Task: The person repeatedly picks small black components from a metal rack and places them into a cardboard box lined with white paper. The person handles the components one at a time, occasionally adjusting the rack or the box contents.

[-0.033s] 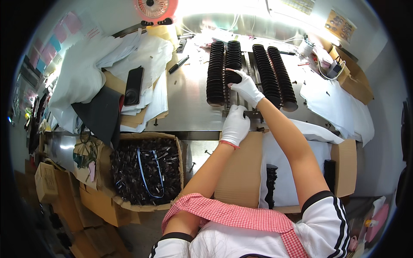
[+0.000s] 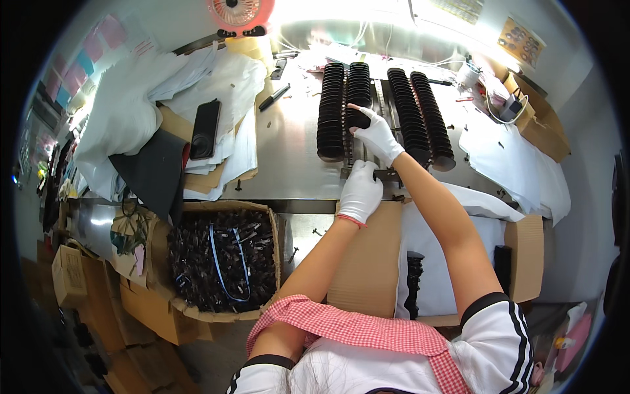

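Note:
My right hand (image 2: 380, 139), in a white glove with bare fingertips, pinches a round black disc (image 2: 358, 119) between thumb and forefinger. That disc is at the near end of the second row of black discs (image 2: 359, 82). Three more rows stand beside it: one at the far left (image 2: 330, 111) and two on the right (image 2: 409, 115) (image 2: 433, 121). They sit along a metal rack (image 2: 387, 175). My left hand (image 2: 361, 192), gloved in white, is closed at the rack's near end; its fingertips are partly hidden, so what they grip cannot be made out.
An open carton (image 2: 276, 253) full of small dark parts stands at the front left. Another carton (image 2: 525, 256) with white lining is at the front right. Papers and a black phone (image 2: 205, 130) lie left; a marker (image 2: 273, 96), scattered screws and white sheets (image 2: 512, 164) share the metal table.
The whole view has shifted very slightly. Both hands keep nearly the same place and grip, the right one still on the disc.

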Motion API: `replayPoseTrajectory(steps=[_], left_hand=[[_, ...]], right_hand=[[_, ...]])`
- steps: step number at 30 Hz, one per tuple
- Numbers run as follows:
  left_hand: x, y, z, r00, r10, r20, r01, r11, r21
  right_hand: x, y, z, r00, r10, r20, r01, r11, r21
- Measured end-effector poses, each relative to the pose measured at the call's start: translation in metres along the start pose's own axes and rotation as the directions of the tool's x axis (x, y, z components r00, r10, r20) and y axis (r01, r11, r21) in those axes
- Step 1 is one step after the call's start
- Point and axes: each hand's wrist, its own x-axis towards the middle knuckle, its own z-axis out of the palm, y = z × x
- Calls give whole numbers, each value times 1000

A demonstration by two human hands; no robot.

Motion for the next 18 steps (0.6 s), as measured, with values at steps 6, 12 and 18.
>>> replayPoseTrajectory(steps=[6, 12, 18], left_hand=[[1, 1, 0, 999, -17, 27, 18, 999, -35], [2, 14, -19, 947, -249, 202, 304, 501, -810], [0, 38, -39, 919, -97, 383, 322, -375, -869]], right_hand=[[-7, -4, 16, 826, -547, 136, 506, 613, -606], [-28, -60, -17, 910, -395, -128, 306, 847, -435], [-83, -97, -55, 894, -199, 400, 399, 759, -515]])
